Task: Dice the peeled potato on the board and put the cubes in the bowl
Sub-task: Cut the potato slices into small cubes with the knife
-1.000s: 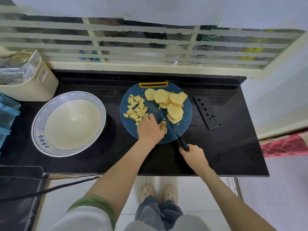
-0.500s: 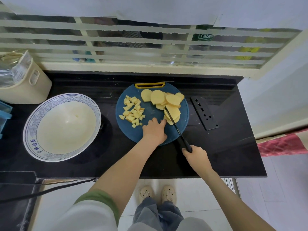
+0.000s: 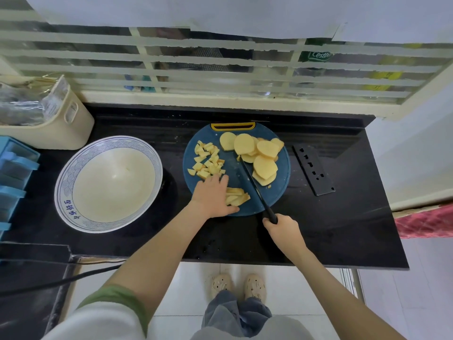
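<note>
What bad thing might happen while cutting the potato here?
The left hand lies flat by the pale potato strips, close to the black knife gripped by the right hand, so a slip may nick fingers. The yellow potato cubes sit near the left edge of the round blue cutting board and might scatter onto the black counter.

White sleeve (image 3: 98, 322) with green cuff (image 3: 117, 296); bare forearms; blue-grey trousers (image 3: 235, 312); beige perforated clogs (image 3: 239, 285).

A black worktop (image 3: 343, 229) runs under a far window (image 3: 220, 69) with frosted stripes, daylight coming through, a white wall (image 3: 416, 143) at right, pale floor (image 3: 294, 303) tiles near, and a cream bin (image 3: 61, 128) far left.
</note>
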